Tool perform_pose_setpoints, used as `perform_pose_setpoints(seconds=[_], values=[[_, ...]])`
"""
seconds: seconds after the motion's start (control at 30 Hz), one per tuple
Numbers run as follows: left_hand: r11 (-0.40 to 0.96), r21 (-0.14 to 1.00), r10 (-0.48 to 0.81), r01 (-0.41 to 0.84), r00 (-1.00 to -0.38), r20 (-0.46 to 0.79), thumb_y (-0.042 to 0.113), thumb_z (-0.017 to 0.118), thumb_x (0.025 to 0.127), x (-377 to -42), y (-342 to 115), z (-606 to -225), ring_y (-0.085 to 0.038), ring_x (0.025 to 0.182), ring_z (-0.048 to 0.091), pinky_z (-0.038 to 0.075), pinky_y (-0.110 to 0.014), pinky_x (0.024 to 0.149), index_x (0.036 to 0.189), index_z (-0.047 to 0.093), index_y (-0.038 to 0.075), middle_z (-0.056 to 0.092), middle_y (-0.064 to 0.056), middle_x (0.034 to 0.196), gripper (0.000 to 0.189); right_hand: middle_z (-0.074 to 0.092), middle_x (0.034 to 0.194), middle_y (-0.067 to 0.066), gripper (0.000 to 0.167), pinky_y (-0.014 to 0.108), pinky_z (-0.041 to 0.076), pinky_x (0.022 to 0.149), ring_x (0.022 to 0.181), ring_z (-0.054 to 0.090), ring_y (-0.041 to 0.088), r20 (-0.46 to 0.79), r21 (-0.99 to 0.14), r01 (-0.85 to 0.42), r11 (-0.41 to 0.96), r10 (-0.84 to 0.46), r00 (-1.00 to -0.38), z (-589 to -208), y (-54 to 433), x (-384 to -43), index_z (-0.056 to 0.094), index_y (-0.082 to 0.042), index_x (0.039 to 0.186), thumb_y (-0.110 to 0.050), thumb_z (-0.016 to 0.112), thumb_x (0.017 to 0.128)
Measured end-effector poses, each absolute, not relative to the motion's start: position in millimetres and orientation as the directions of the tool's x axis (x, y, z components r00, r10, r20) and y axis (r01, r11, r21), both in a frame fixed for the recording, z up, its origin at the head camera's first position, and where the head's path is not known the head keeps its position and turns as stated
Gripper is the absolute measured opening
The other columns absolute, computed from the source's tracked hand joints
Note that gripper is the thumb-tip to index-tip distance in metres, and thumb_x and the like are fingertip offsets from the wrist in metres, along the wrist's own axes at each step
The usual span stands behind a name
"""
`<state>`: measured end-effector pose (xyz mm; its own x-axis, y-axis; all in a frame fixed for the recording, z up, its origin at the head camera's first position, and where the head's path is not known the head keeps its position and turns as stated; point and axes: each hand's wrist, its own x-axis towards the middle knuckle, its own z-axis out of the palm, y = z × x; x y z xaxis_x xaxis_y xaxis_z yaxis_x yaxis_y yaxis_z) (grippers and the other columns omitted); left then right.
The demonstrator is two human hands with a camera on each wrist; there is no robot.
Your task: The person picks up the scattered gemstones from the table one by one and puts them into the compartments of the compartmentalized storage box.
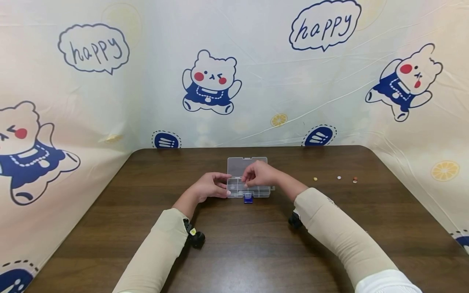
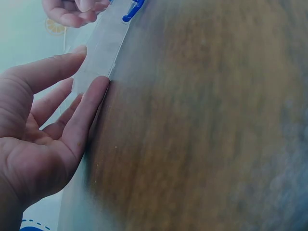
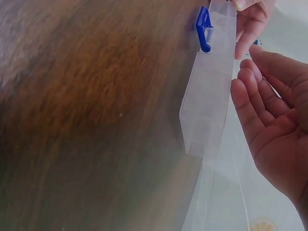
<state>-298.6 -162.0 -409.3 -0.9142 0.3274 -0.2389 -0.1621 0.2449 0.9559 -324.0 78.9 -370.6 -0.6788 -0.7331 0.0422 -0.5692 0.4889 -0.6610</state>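
Note:
A clear plastic compartment box (image 1: 260, 190) with a blue latch (image 1: 248, 198) stands on the table, its transparent lid (image 1: 237, 166) raised at the back. My left hand (image 1: 209, 186) holds the box's left end, thumb near the front corner and fingers near the back one. In the left wrist view one fingertip (image 2: 101, 84) touches the end of the box. Above the compartments is my right hand (image 1: 259, 174), fingers bent and thumb close to them. In the right wrist view no object shows at those fingertips (image 3: 247, 72), though something tiny could be hidden.
To the right of the box lie several tiny pieces: a yellow one (image 1: 315, 179), a white one (image 1: 339, 177) and a reddish-brown one (image 1: 355, 178) with a pale bit beside it. Behind the brown wooden table (image 1: 227, 244) hangs a printed curtain (image 1: 256, 81).

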Motion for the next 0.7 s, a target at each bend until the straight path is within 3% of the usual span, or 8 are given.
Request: perform_pose_setpoints(seconds=[0.5, 0.7], values=[[0.237, 0.959, 0.326, -0.154, -0.918, -0.228, -0.01, 0.078, 0.075, -297.7, -161.9, -409.7, -0.026, 0.09, 0.064, 0.059, -0.038, 0.078, 0.136, 0.056, 0.004, 0.058, -0.021, 0.118, 0.066, 0.069, 0.083, -0.001, 0.017, 0.027, 0.056, 0.073, 0.076, 0.062, 0.013, 0.141, -0.701, -0.583, 0.411, -0.722, -0.678, -369.0, 86.5, -312.5, 0.071, 0.002, 0.095, -0.005, 0.078, 0.082], [0.242, 0.959, 0.331, -0.148, -0.916, -0.225, -0.009, 0.078, 0.076, -297.3, -162.6, -409.4, -0.026, 0.091, 0.063, 0.059, -0.038, 0.078, 0.136, 0.055, 0.003, 0.058, -0.021, 0.118, 0.066, 0.068, 0.086, 0.0, 0.023, 0.029, 0.056, 0.074, 0.078, 0.061, 0.016, 0.143, -0.729, -0.542, 0.418, -0.682, -0.718, -370.6, 91.2, -307.0, 0.072, 0.002, 0.1, -0.01, 0.079, 0.082]])
